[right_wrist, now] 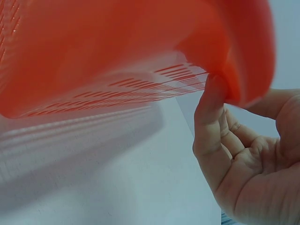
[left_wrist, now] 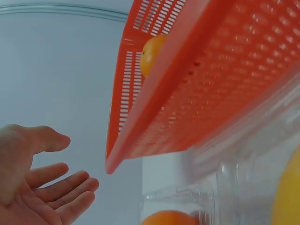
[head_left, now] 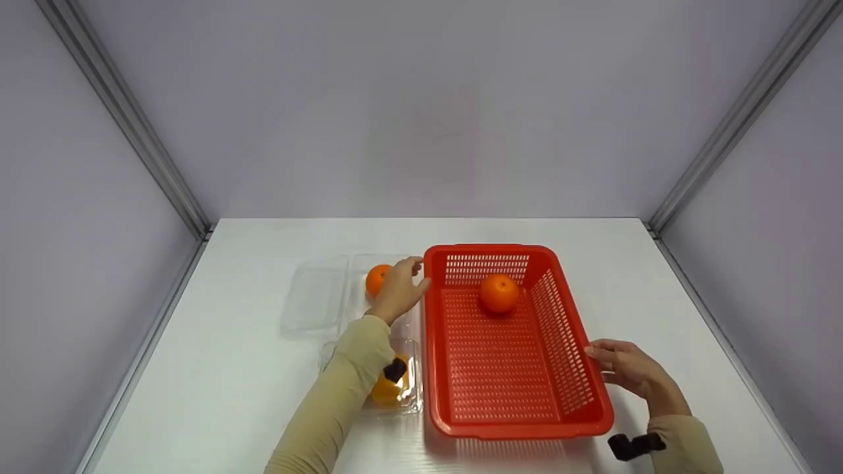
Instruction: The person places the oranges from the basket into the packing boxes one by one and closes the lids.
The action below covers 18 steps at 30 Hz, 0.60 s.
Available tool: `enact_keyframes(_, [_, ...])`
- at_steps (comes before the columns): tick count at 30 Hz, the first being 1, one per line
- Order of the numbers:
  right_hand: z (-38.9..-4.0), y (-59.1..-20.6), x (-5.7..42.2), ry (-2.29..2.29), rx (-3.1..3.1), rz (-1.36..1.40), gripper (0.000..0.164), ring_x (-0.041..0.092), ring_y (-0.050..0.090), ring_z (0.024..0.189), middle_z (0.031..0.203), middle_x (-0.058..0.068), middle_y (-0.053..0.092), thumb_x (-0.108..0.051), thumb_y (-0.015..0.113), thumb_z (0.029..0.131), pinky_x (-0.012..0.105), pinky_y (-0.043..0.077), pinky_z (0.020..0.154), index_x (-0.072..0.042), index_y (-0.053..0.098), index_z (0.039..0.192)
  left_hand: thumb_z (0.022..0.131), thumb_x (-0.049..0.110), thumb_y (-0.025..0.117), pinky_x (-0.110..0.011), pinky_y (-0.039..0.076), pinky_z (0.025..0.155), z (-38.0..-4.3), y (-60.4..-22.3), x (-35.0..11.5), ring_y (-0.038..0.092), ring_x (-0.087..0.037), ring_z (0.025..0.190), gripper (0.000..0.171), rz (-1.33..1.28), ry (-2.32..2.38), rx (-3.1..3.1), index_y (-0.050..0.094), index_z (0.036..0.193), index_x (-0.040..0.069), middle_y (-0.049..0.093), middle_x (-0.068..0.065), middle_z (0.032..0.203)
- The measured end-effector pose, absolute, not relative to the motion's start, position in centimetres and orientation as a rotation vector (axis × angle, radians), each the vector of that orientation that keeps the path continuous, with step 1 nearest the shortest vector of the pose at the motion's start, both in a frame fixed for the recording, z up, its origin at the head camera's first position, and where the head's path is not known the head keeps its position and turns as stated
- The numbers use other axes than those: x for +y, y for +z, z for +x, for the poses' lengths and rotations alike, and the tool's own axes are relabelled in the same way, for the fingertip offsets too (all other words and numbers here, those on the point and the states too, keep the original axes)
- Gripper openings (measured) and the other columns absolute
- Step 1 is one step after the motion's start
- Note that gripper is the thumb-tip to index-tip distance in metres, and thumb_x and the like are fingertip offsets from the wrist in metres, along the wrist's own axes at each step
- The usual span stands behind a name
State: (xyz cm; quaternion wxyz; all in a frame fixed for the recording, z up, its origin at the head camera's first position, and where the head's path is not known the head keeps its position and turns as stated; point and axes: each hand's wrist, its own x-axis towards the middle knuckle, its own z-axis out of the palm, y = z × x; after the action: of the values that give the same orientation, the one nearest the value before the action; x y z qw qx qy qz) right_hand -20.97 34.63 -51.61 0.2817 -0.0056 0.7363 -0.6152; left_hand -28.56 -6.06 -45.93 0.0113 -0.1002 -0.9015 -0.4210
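Note:
A red plastic basket (head_left: pixel 500 382) with slotted sides holds one orange (head_left: pixel 499 293) toward its far end. My right hand (head_left: pixel 631 368) pinches the basket's right rim, the thumb above and a finger curled beneath the lip in the right wrist view. Shadow shows under the basket's side there. At the far left rim is my left hand (head_left: pixel 399 288), its fingers loosely spread and holding nothing; the left wrist view shows a gap between them and the rim. Just behind this hand, another orange (head_left: pixel 377 280) sits in an unlidded clear plastic container (head_left: pixel 316 296), partly covered by the hand.
Nearer the front, a second clear container (head_left: pixel 413 388) holds an orange-yellow fruit (head_left: pixel 388 393), partly hidden by the left sleeve. Both containers lie left of the basket on the white table (head_left: pixel 217 368). Pale walls (head_left: pixel 421 118) enclose the table at the back and sides.

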Motion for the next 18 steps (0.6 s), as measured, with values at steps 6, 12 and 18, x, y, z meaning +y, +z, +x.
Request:
enact_keyframes(6, [-21.0, -51.6, 34.6, -1.649, 1.969, -0.011, 0.036, 0.009, 0.068, 0.092, 0.099, -0.009, 0.069, -0.029, 0.051, 0.099, 0.029, 0.058, 0.083, -0.002, 0.057, 0.122, 0.092, 0.010, 0.059, -0.046, 0.047, 0.105, -28.4, -46.1, -4.9, 0.057, -0.037, 0.119, 0.044, -0.380, -1.368, -2.765, 0.050, 0.130, -0.009, 0.059, -0.027, 0.127])
enact_keyframes(12, [-21.0, -51.5, 34.6, -1.644, 1.974, 0.002, 0.032, 0.009, 0.068, 0.091, 0.097, -0.009, 0.069, -0.030, 0.052, 0.099, 0.029, 0.058, 0.082, -0.004, 0.058, 0.118, 0.093, 0.012, 0.060, -0.044, 0.048, 0.105, -28.1, -46.1, -3.3, 0.058, -0.034, 0.120, 0.045, -0.364, -1.360, -2.806, 0.050, 0.132, -0.006, 0.060, -0.024, 0.126])
enact_keyframes(18, [-21.0, -51.5, 34.6, -1.648, 1.963, -0.010, 0.031, 0.008, 0.068, 0.091, 0.098, -0.009, 0.069, -0.029, 0.052, 0.099, 0.029, 0.058, 0.082, -0.004, 0.058, 0.118, 0.092, 0.011, 0.060, -0.044, 0.048, 0.104, -27.8, -45.9, -2.4, 0.058, -0.035, 0.118, 0.045, -0.375, -1.398, -2.789, 0.050, 0.133, -0.005, 0.061, -0.023, 0.124])
